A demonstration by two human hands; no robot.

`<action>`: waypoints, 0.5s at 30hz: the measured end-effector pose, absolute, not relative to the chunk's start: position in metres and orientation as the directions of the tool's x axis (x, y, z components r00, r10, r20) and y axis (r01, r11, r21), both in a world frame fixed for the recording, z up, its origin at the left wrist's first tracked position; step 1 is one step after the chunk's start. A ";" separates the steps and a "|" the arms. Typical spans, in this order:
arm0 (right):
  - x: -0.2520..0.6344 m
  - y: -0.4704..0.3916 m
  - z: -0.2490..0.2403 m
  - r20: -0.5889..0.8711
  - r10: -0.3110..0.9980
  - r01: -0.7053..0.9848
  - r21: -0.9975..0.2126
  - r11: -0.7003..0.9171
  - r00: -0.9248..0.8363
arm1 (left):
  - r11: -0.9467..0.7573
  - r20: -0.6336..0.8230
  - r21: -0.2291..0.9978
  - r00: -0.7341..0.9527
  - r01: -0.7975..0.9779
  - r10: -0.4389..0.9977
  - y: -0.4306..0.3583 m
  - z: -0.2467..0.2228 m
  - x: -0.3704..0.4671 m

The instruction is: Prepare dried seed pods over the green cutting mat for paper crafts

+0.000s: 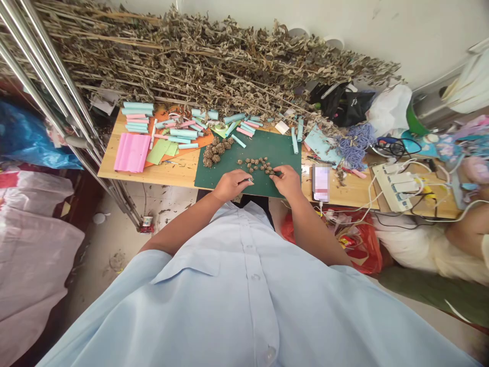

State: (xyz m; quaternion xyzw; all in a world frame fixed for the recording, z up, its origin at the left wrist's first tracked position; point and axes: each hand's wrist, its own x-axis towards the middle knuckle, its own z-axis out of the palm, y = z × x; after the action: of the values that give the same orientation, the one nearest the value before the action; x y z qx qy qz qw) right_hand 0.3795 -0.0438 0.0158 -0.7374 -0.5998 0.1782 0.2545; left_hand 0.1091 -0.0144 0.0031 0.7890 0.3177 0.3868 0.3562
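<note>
My left hand is over the front edge of the green mat, its fingertips pinched on a small pale thing too small to name. My right hand is at the mat's right side, thumb and forefinger closed at the edge of a group of small brown balls; whether it grips one of them is hard to tell. Larger brown balls are heaped at the mat's back left. A short blue paper roll lies behind the small balls.
Blue and pink paper rolls and pink sheets lie left. Dried plant stalks cover the back. To the right are a phone, purple cord and a power strip. A metal frame stands left. Another person's arm shows far right.
</note>
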 end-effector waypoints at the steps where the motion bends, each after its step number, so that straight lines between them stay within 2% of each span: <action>1: 0.380 -0.044 0.016 0.044 0.976 0.791 -0.595 -0.146 0.213 | -0.544 0.383 0.808 0.500 0.227 0.777 -0.014 0.003 0.109; 8: 0.380 -0.046 0.017 0.073 0.976 0.787 -0.605 -0.121 0.207 | -0.528 0.365 0.815 0.494 0.241 0.789 -0.015 0.004 0.109; 10: 0.379 -0.049 0.019 0.070 0.969 0.755 -0.640 -0.140 0.238 | -0.525 0.363 0.816 0.493 0.241 0.791 -0.015 0.004 0.109; 12: 0.376 -0.054 0.023 0.011 0.957 0.642 -0.744 -0.186 0.289 | -0.526 0.361 0.816 0.500 0.240 0.787 -0.015 0.005 0.110; 15: 0.361 -0.063 0.034 -0.127 0.953 0.339 -0.915 -0.220 0.275 | -0.542 0.374 0.809 0.511 0.229 0.774 -0.015 0.003 0.110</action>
State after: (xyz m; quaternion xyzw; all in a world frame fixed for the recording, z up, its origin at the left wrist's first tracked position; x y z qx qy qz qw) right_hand 0.3614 -0.0635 0.0344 -0.6853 -0.4713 0.3746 0.4097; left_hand 0.1100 -0.0148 0.0034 0.7917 0.3167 0.3797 0.3589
